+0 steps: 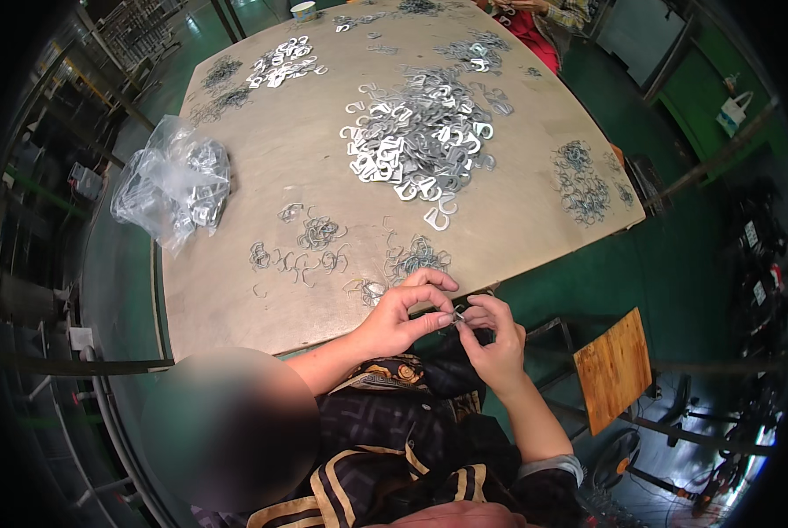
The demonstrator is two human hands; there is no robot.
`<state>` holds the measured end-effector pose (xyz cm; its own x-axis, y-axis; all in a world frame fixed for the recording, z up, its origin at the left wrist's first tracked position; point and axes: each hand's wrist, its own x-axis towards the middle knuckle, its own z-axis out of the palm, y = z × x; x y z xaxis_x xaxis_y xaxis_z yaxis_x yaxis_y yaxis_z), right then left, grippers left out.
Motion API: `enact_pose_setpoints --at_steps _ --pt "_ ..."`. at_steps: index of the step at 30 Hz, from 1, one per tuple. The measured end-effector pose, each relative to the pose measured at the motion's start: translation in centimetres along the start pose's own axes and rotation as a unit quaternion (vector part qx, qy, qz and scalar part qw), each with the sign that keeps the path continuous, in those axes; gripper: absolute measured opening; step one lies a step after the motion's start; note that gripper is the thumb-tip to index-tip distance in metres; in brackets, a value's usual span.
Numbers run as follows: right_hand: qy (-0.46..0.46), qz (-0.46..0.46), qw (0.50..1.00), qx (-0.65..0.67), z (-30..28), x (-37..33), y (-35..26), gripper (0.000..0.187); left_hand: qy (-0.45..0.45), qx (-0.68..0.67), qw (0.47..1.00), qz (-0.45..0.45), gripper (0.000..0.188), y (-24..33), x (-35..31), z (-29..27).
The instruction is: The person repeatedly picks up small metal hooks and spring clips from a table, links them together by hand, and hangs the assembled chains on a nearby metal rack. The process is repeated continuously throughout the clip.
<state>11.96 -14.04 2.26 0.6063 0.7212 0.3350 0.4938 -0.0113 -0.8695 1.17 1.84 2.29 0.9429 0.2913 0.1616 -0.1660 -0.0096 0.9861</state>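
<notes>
Just off the table's near edge, my left hand and my right hand meet at their fingertips. Both pinch a small metal piece, dark and silvery; fingers cover much of it, so its exact kind does not show. Beside my left hand lies a pile of thin bent wire clips, with more wire clips farther left. Beyond them, mid-table, a large heap of silvery metal snap hooks spreads out, with one loose pair of hooks at its near side.
A clear plastic bag of metal parts sits at the table's left edge. More wire clips lie right, and more hooks far left. Another person's hands show at the far right. A wooden stool seat stands right of me.
</notes>
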Motion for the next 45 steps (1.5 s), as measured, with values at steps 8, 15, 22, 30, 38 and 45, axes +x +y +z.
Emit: enact_pose_setpoints --at_steps 8,15,22,30,38,45 --pt "0.011 -0.034 0.999 -0.020 -0.1 -0.4 0.3 0.042 0.018 -0.058 0.998 -0.004 0.006 -1.3 -0.3 1.9" --pt "-0.014 0.003 0.992 0.121 -1.6 1.0 4.7 0.035 0.014 -0.039 0.999 0.028 0.005 -0.8 -1.5 1.9" --pt "-0.132 -0.062 0.958 -0.245 3.7 11.0 10.5 0.038 -0.016 0.008 0.999 0.051 0.004 -0.8 -2.1 2.0" --pt "-0.214 0.035 0.943 -0.251 4.7 15.8 12.6 0.025 -0.022 0.014 0.999 0.039 0.006 -1.7 -2.8 1.9" --pt "-0.131 0.236 0.961 0.064 0.4 11.8 14.6 0.016 -0.019 0.024 0.999 0.013 0.007 -2.5 -2.6 2.2" --pt "-0.031 0.269 0.933 0.236 -0.9 4.3 5.3 0.014 0.073 0.035 0.997 0.001 0.011 -2.6 -2.0 3.1"
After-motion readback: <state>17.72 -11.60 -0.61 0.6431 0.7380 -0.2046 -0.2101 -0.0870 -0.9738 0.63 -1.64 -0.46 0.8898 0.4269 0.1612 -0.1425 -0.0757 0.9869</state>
